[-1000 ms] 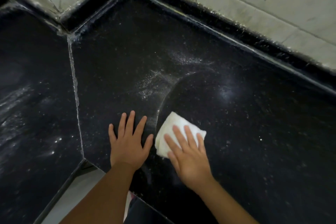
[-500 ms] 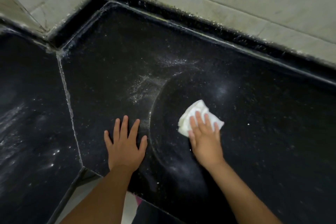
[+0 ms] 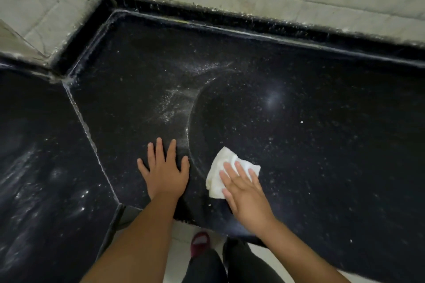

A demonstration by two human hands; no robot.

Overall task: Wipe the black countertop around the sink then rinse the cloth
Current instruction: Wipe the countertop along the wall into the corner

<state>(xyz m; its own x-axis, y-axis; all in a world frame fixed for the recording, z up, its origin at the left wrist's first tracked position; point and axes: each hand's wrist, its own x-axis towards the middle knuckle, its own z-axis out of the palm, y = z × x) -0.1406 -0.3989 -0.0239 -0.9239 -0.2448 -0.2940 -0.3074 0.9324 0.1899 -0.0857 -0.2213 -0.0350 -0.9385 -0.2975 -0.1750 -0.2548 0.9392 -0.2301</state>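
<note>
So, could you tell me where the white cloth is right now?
The white cloth lies under the right hand, low centre, just right of the left hand.

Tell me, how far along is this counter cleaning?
Partly done. A darker arc-shaped patch of the black countertop looks wiped. In hand: the right hand presses the white cloth flat on the counter, while the left hand rests flat beside it. Left: white powdery residue beyond the arc and streaks on the left slab. Rinsing is not begun; no sink or tap is in view.
</note>
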